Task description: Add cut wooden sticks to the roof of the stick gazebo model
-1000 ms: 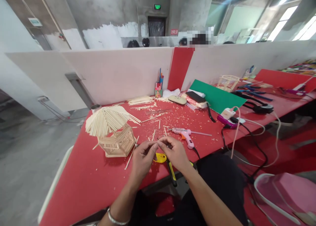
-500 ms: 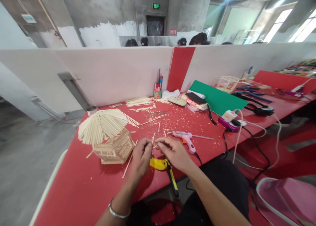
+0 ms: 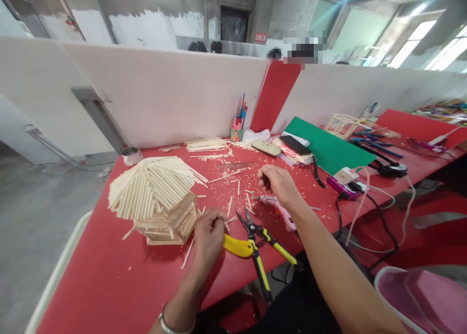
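Note:
My left hand point(image 3: 210, 231) is closed beside the yellow-handled cutter point(image 3: 239, 246), fingers pinched. A short wooden stick point(image 3: 229, 221) shows by its fingertips; whether it is held I cannot tell. My right hand point(image 3: 276, 182) hovers beyond the pink glue gun point(image 3: 272, 202), fingers curled inward; what they hold, if anything, is hidden. Pruning shears point(image 3: 255, 231) with black and yellow handles lie with their blades apart between my forearms. Left of my left hand stands a small pavilion model point(image 3: 155, 197) of wooden sticks with a sloped roof.
Loose sticks point(image 3: 206, 144) and shavings are scattered over the red table point(image 3: 95, 270). Toward the back are a pen holder point(image 3: 237, 129), an oval case point(image 3: 266, 147) and a green board point(image 3: 324, 146). A power strip point(image 3: 345, 188) with trailing cables lies to the right.
My right hand has moved away from my left, forward and to the right, over the glue gun. The shears, mostly covered before, now show fully. The view has shifted slightly.

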The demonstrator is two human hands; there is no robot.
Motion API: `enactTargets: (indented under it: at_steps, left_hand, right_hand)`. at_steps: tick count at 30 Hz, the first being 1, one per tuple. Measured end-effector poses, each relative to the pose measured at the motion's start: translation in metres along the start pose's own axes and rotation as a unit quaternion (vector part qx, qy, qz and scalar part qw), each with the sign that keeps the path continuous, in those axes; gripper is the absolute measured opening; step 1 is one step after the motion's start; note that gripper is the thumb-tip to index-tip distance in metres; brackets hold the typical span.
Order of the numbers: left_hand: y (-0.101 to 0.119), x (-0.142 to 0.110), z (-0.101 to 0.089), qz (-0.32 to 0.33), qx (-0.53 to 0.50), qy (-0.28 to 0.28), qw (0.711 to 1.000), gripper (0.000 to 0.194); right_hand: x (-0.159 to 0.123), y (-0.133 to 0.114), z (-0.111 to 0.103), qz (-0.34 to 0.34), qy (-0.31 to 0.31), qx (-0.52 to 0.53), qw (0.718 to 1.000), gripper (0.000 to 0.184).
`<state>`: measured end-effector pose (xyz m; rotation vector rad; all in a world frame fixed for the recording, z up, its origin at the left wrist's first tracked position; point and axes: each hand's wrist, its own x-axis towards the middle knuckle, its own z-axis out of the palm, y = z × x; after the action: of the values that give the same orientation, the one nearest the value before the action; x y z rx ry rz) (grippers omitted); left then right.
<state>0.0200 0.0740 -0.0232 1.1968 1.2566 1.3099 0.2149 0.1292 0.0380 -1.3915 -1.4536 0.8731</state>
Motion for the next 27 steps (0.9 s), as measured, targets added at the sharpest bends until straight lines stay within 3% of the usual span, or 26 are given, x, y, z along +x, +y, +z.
enactTargets:
  at_steps: [3, 7, 12, 14, 20, 27]
  left_hand:
    - [-0.001, 0.0, -0.002, -0.017, 0.0, -0.021, 1.0, 0.018]
    - [-0.004, 0.002, -0.001, -0.007, 0.031, -0.007, 0.999, 0.028]
    - [-0.008, 0.005, 0.002, 0.031, 0.068, 0.001, 0.997, 0.023]
    - [-0.009, 0.006, 0.002, 0.029, 0.074, -0.001, 0.997, 0.024]
    - [-0.009, 0.006, 0.002, 0.014, 0.068, -0.015, 0.997, 0.027]
    - [-0.012, 0.006, 0.005, -0.048, -0.002, 0.011, 0.999, 0.02]
  right_hand:
    - [0.02, 0.009, -0.002, -0.012, -0.023, -0.07, 0.997, 0.025]
    - [0.041, 0.024, 0.0, -0.028, -0.077, -0.193, 0.978, 0.014]
    - [0.057, 0.039, 0.004, -0.009, -0.162, -0.348, 0.923, 0.009]
    - [0.061, 0.041, 0.005, 0.003, -0.205, -0.392, 0.897, 0.017]
    - [0.066, 0.04, 0.01, 0.033, -0.28, -0.474, 0.834, 0.03]
    - [0.069, 0.043, 0.003, 0.042, -0.305, -0.504, 0.807, 0.029]
